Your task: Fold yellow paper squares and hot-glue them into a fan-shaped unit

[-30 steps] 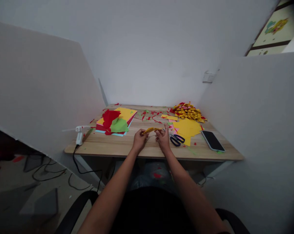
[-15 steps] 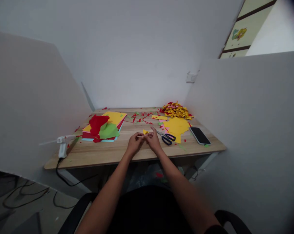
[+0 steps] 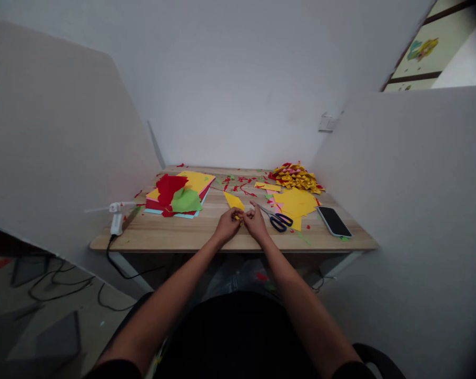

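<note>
Both hands meet over the front middle of the wooden table, pinching one piece of yellow paper (image 3: 232, 200) whose pointed end sticks up and away from me. My left hand (image 3: 228, 225) is closed on its near left edge. My right hand (image 3: 256, 222) has its fingertips closed on the near right side, index finger raised somewhat. The fingers cover the lower part of the paper. Just right of my right hand lie scissors (image 3: 278, 221) with dark handles, their blades pointing toward the hand.
A stack of coloured sheets (image 3: 200, 180) with red and green paper sits left. Yellow sheets (image 3: 297, 200), a phone (image 3: 334, 221) and a heap of folded yellow pieces (image 3: 299, 180) are right. A white glue gun (image 3: 117, 221) stands at the left edge. Red scraps (image 3: 241, 184) litter the back.
More of the yellow paper now shows above the fingers, spread into a longer pointed shape. The view has shifted, so the table things appear further right. Both hands still hold the paper.
</note>
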### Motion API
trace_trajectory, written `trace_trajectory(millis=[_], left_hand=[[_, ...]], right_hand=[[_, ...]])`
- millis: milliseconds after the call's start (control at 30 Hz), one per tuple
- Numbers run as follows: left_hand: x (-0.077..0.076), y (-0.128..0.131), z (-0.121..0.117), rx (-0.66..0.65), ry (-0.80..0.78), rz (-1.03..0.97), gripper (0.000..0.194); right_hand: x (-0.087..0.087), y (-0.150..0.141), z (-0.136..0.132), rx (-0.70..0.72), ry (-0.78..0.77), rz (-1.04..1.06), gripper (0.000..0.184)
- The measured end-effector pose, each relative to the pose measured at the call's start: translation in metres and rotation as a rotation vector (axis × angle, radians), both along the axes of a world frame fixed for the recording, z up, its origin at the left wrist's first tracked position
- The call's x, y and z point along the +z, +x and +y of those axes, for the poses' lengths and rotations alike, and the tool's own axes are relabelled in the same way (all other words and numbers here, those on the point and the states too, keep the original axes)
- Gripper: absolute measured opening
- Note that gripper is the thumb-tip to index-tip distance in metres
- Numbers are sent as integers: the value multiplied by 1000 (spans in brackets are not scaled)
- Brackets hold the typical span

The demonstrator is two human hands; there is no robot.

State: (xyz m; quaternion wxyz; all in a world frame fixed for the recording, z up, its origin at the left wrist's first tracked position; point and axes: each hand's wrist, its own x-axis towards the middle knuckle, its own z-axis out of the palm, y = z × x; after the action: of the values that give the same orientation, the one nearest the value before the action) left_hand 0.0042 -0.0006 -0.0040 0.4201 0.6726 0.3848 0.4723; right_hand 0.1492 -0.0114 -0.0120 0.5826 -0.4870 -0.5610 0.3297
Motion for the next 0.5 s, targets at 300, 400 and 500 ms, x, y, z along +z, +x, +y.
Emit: trace_trajectory(millis=[300,400,500], left_hand=[[-3,-8,5,-37,-10,-43,31],[-2,-12,2,-65,-12,-62,31],[0,-14,1,-112,-17,-69,31]], right_hand=[[3,1,1,-15,-92,-31,36],[5,0,-1,-8,-106,-63,35],[7,0,-3,-9,-109,-99,33]])
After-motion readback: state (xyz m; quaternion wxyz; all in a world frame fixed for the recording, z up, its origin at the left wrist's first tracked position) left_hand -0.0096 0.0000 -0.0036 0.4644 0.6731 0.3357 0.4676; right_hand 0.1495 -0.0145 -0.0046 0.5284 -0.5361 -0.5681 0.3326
